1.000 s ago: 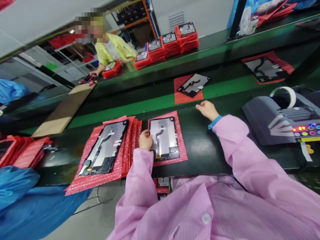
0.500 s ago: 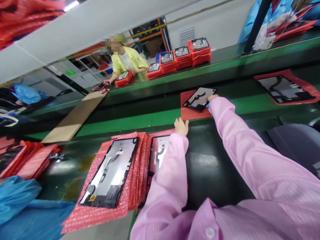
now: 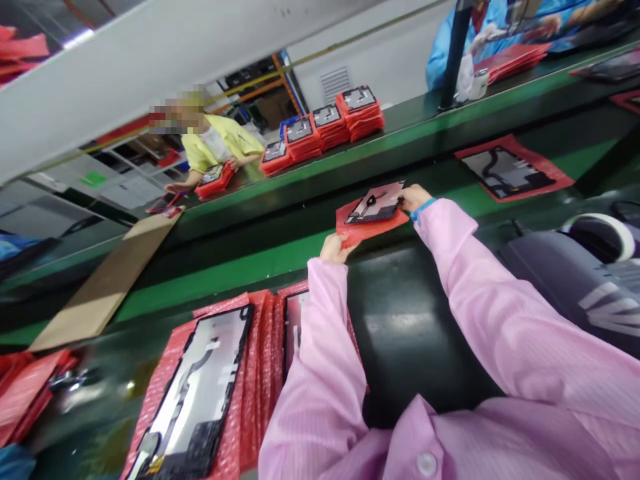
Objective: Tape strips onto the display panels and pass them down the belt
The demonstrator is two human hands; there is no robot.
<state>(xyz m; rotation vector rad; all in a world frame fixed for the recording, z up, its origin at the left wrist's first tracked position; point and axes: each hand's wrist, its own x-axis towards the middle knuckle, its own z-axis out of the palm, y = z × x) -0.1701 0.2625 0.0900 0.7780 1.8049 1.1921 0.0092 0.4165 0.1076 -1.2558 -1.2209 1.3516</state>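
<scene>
Head view shows a black-edged grey panel (image 3: 383, 202) on red wrap (image 3: 369, 229)

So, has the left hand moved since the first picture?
Yes, forward: the left hand was over the black bench; now it holds a red sheet at the bench's far edge.

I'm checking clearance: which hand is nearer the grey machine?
Right. The right hand holds the panel, left of the machine; the left hand grips the red wrap, farther left.

Factory assembly line, green conveyor belt (image 3: 165, 283)
</scene>
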